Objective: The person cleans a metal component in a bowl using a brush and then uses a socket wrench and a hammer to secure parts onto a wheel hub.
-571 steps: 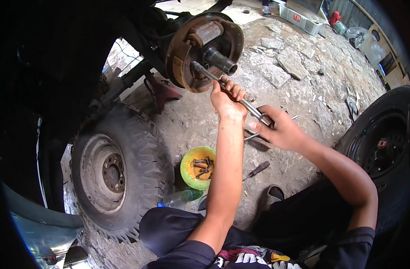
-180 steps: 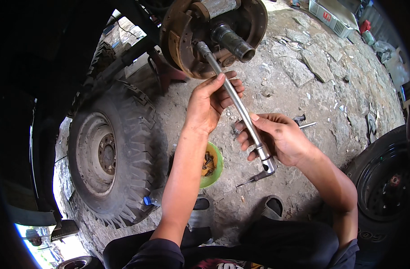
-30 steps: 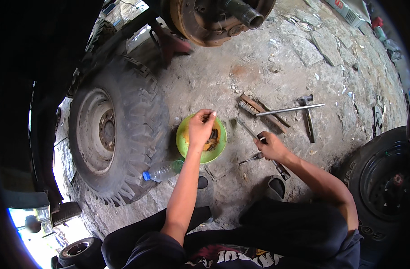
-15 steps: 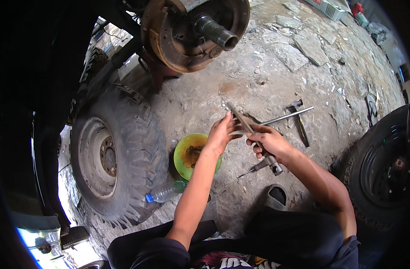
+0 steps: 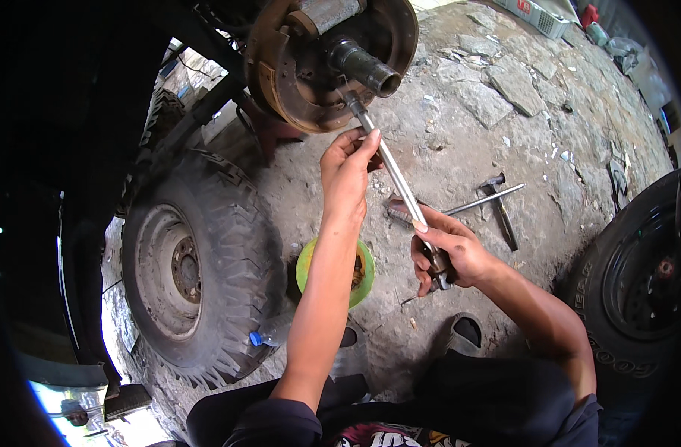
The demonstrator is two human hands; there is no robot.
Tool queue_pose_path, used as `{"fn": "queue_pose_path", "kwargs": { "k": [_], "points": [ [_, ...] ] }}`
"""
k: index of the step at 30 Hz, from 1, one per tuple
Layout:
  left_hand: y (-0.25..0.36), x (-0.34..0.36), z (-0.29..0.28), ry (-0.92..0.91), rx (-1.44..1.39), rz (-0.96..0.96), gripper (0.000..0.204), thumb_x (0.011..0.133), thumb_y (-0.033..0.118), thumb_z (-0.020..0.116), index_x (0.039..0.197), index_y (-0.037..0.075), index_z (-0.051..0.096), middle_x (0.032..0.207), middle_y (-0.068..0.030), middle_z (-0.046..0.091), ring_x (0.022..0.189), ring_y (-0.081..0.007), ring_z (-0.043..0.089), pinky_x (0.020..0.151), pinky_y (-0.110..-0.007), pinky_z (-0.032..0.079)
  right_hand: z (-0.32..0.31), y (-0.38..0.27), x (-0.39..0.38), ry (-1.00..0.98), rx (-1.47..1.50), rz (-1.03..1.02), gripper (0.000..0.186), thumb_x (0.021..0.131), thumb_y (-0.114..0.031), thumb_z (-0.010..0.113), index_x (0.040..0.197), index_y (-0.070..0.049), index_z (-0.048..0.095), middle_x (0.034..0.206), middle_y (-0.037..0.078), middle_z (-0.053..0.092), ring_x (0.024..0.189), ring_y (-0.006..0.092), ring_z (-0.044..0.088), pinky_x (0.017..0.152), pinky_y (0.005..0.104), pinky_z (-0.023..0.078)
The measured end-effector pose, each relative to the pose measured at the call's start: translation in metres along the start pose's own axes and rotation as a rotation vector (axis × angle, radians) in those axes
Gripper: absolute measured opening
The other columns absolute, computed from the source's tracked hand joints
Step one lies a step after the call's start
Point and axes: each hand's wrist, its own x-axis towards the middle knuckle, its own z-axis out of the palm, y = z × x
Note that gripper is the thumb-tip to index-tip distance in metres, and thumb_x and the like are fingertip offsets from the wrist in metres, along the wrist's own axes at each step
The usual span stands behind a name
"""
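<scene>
A long silver socket bar (image 5: 395,170) slants up toward the rusty brake assembly (image 5: 288,89), its socket end at the plate below the hollow spindle (image 5: 366,68); whether it sits on a bolt I cannot tell. My left hand (image 5: 349,173) is closed round the bar's upper part. My right hand (image 5: 454,255) grips the lower end by its joint. Below, a green bowl (image 5: 364,287) with orange residue and dark small parts is partly hidden by my left forearm. A wooden wire brush (image 5: 398,208) lies behind the bar, near a hammer (image 5: 506,220) and a steel rod (image 5: 497,195).
A big knobby tyre (image 5: 236,264) stands at the left and another wheel (image 5: 586,313) at the right. A plastic bottle (image 5: 269,331) lies by the bowl. A red jack stand (image 5: 277,138) is under the axle. A crate (image 5: 530,18) sits at the back among rough stone.
Since half a second ago, both hands have raised the bar to the brake assembly. My left hand has moved up and closed on the upper part; my right hand has shifted slightly down.
</scene>
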Motion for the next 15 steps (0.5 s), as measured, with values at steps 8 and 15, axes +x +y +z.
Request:
{"fn": "queue_pose_path", "kwargs": {
  "k": [8, 15],
  "points": [
    [0.003, 0.022, 0.002, 0.084, 0.048, 0.03, 0.018, 0.087, 0.016, 0.072, 0.098, 0.003, 0.065, 0.083, -0.001, 0.065, 0.071, -0.0092, 0.059, 0.061, -0.024, 0.047, -0.008, -0.008, 0.001, 0.13, -0.083, -0.066, 0.057, 0.1, -0.028, 0.051, 0.149, -0.009, 0.029, 0.075, 0.005, 0.053, 0.048, 0.011, 0.046, 0.037, 0.0248, 0.034],
    [-0.003, 0.033, 0.003, 0.085, 0.025, 0.076, 0.019, 0.087, 0.016, 0.072, 0.094, 0.001, 0.064, 0.084, -0.0025, 0.065, 0.068, -0.0099, 0.059, 0.06, -0.025, 0.048, -0.005, -0.03, 0.006, 0.267, -0.17, -0.039, 0.051, 0.101, -0.026, 0.049, 0.147, -0.008, 0.034, 0.068, 0.001, 0.046, 0.042, 0.0068, 0.038, 0.034, 0.0224, 0.026]
  ]
}}
